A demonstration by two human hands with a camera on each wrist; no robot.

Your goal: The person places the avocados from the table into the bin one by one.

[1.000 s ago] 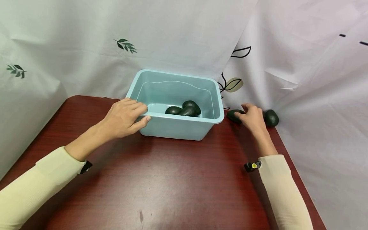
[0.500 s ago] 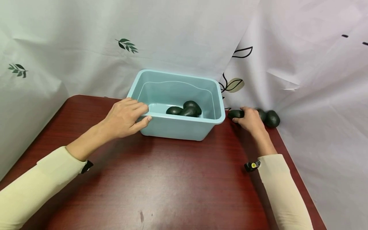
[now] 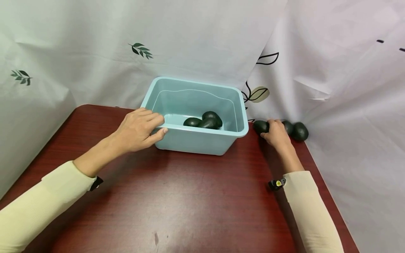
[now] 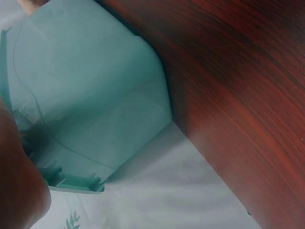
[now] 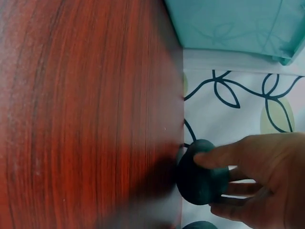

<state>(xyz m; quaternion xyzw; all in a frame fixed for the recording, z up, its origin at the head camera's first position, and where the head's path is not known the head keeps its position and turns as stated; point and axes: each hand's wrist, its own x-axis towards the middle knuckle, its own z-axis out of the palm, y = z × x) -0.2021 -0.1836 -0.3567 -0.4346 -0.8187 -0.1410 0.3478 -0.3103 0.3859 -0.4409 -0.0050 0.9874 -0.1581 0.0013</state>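
Note:
A light blue plastic bin stands at the back of the table. My left hand grips its near left rim, fingers over the edge and thumb along the outside. Inside lie three dark green avocados in a cluster. To the right of the bin, my right hand holds another avocado at the table's back edge. In the right wrist view the thumb lies across this avocado, with other fingers at its far side. Two more avocados sit just right of that hand, one partly hidden behind it.
The dark red wooden table spreads out in front of the bin. White cloth with leaf prints hangs close behind the bin and along the right side, near the avocados.
My right hand has come down behind the leftmost avocado, and its fingers and thumb have closed on it. The left hand and the bin have stayed put.

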